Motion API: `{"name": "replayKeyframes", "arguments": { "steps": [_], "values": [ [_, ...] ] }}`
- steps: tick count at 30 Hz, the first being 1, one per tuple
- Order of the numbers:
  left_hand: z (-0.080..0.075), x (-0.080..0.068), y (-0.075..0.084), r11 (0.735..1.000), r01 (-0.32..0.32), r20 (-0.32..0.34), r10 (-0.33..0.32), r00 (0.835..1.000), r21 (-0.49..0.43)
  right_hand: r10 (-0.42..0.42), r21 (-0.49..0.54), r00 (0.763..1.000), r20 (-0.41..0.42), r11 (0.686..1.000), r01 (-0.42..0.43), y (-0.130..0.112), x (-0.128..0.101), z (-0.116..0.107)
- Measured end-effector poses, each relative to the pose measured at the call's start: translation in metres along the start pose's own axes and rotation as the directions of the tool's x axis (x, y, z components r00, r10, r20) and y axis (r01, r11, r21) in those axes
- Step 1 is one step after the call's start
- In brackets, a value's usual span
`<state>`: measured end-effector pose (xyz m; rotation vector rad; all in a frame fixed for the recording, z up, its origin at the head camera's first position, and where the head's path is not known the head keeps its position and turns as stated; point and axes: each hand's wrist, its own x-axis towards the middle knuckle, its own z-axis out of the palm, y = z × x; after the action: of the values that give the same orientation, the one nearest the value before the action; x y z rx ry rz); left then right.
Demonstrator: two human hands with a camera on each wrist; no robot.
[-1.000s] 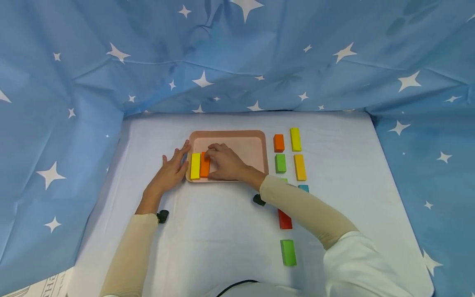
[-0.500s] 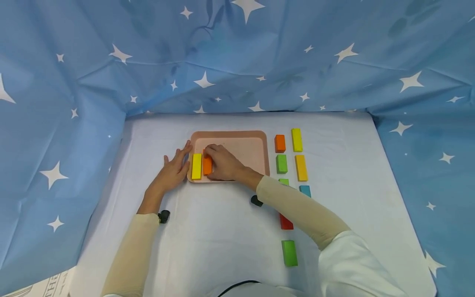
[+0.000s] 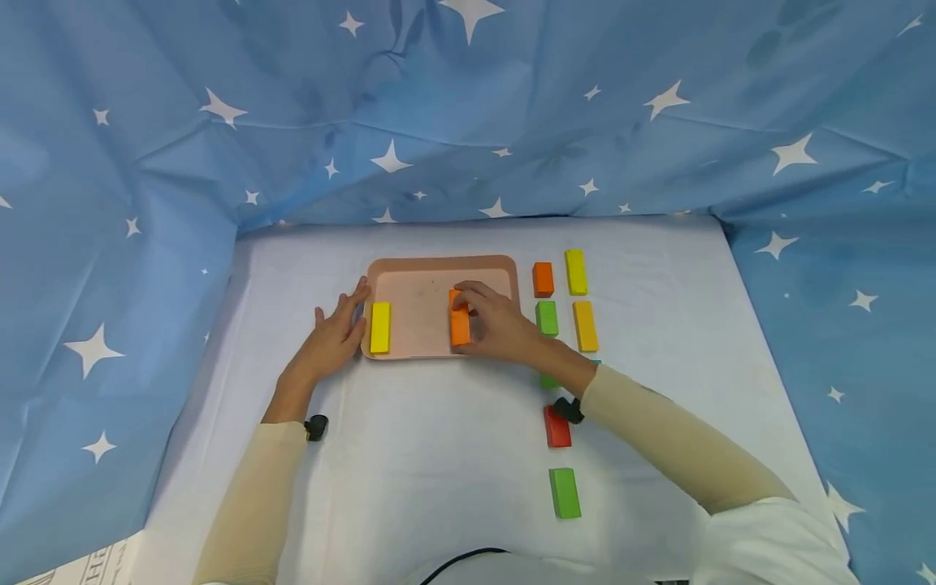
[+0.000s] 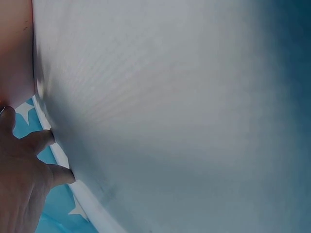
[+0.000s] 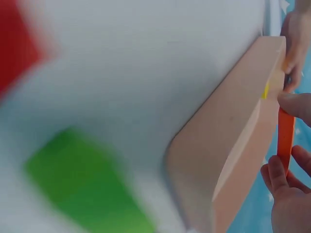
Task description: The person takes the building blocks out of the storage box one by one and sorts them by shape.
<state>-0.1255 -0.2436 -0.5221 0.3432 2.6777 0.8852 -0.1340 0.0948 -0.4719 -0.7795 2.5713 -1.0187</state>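
Observation:
My right hand (image 3: 500,327) grips an orange block (image 3: 459,325) lengthwise, thumb at its near end and fingers at its far end, over the right part of a pink tray (image 3: 420,309). In the right wrist view the orange block (image 5: 285,136) shows above the tray's rim between thumb and fingers. My left hand (image 3: 332,337) rests with fingers spread against the tray's left edge. Just inside that edge lies a yellow block (image 3: 380,327). In the left wrist view the left hand's fingers (image 4: 61,174) reach down near the white cloth.
Right of the tray lie an orange block (image 3: 543,279), a green block (image 3: 546,318), a yellow block (image 3: 576,272) and an amber block (image 3: 585,326). A red block (image 3: 557,427) and another green block (image 3: 565,492) lie nearer the body. A blue star-patterned curtain (image 3: 292,162) surrounds the white table.
The right hand has lifted the orange block from beside the yellow block and carried it rightward across the tray. The left hand has stayed at the tray's edge.

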Motion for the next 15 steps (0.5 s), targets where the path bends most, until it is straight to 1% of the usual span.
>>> {"name": "replayKeyframes", "arguments": {
  "steps": [4,8,12,15],
  "values": [
    [0.000,0.000,0.000,1.000,0.000,0.003,0.000,1.000,-0.003,0.019,0.025,1.000,-0.021,1.000,-0.019,0.015,-0.040,-0.022],
    [0.001,-0.001,-0.002,1.000,0.001,0.003,-0.001,1.000,-0.003,0.039,0.059,0.999,-0.024,0.998,-0.037,0.030,-0.082,-0.040],
    [0.000,-0.001,-0.001,1.000,-0.004,0.002,0.004,1.000,-0.005,0.080,0.071,0.996,-0.029,0.994,-0.077,0.044,-0.127,-0.051],
    [-0.001,-0.001,0.001,1.000,-0.007,0.004,0.007,1.000,-0.007,0.119,0.068,0.992,-0.041,0.991,-0.116,0.052,-0.159,-0.053]
  ]
}}
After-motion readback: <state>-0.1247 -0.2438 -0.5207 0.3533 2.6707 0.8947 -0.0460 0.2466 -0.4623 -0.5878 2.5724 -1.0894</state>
